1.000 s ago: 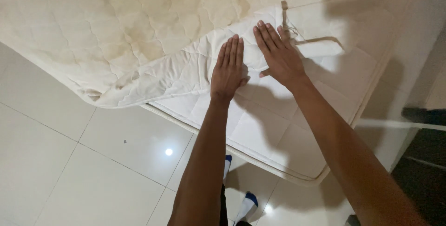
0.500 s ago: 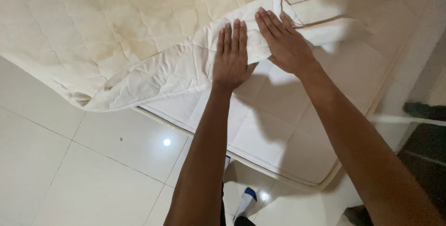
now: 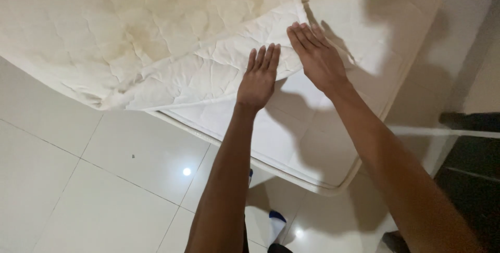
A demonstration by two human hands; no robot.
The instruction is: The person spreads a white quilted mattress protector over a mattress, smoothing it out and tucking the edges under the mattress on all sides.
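Both hands lie flat with fingers spread, the left hand (image 3: 258, 78) and right hand (image 3: 315, 58) side by side on the folded edge of the quilted mattress cover (image 3: 198, 71), which runs leftward across the mattress (image 3: 291, 138).

Warm, dimmish light from overhead. Hard shadows of the arms fall across the mattress (image 3: 291, 128). Two glare spots shine on the floor (image 3: 130, 180) tiles. Focus slightly soft throughout.
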